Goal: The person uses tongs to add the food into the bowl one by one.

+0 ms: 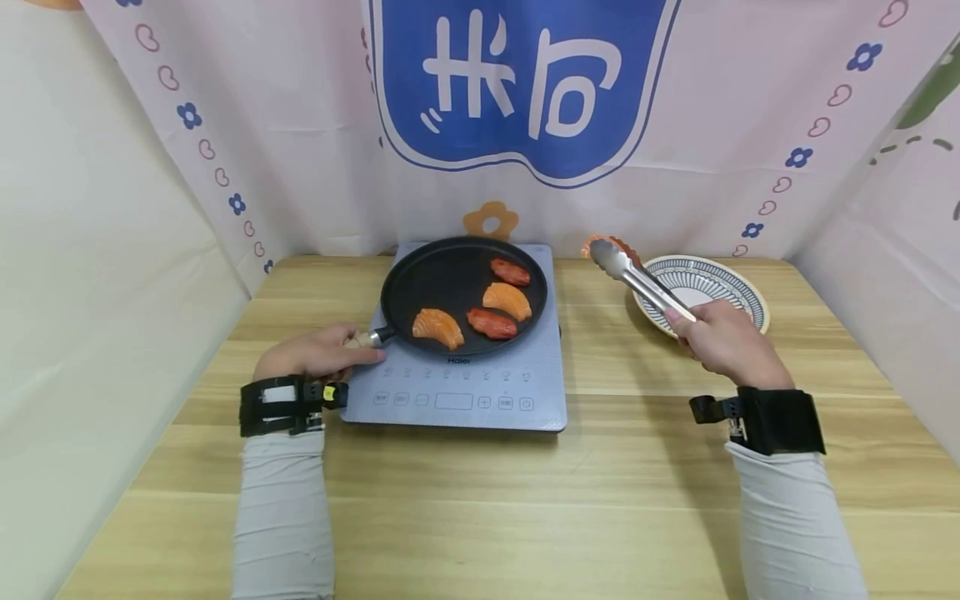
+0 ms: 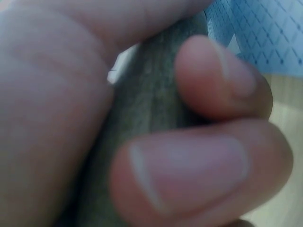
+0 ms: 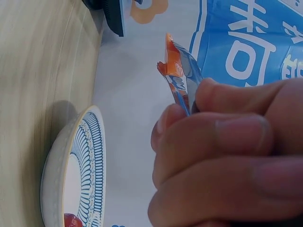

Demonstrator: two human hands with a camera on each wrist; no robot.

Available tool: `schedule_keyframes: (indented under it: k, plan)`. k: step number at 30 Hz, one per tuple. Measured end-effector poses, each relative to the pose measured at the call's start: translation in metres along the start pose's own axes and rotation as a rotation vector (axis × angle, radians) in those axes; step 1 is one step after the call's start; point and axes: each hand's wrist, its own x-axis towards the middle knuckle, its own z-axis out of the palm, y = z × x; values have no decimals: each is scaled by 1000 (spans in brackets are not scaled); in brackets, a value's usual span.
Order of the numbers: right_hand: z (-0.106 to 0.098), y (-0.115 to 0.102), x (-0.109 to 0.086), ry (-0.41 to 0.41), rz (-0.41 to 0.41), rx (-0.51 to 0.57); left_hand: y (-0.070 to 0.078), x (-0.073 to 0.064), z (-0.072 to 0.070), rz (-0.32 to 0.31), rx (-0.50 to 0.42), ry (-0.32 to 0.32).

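My left hand (image 1: 324, 352) grips the wooden handle (image 2: 147, 90) of a black frying pan (image 1: 442, 275), fingers curled round it. The pan sits on a grey induction cooktop (image 1: 420, 383). In it lie two orange salmon slices (image 1: 438, 328) and two glossy red pieces (image 1: 492, 323) that look like meat. My right hand (image 1: 723, 337) holds metal tongs (image 1: 637, 275) pointing left toward the pan. Pinched in their tips is an orange piece (image 3: 173, 56) like the salmon slices, raised above the table. Below the tongs stands a patterned plate (image 1: 742, 292), partly hidden by them and the hand.
A red piece (image 3: 72, 220) shows inside the plate in the right wrist view. The wooden table (image 1: 480, 500) ends at a white printed curtain (image 1: 315, 167) behind, and similar cloth hangs at both sides. Touch controls (image 1: 453, 402) line the cooktop's front.
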Motion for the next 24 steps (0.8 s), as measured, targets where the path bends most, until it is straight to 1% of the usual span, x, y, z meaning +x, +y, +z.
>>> schedule_keyframes:
  k: [5, 12, 17, 24]
  plan:
    - [1, -2, 0, -12, -3, 7, 2, -1, -1, -9, 1, 1]
    - [1, -11, 3, -11, -10, 17, 0, -1, 3, -15, -16, 8]
    - [3, -19, 4, 5, -28, 30, 0, 0, 5, -12, -28, 2]
    - [6, -25, 4, 41, -41, 29, 2, -1, 2, -6, -26, -1]
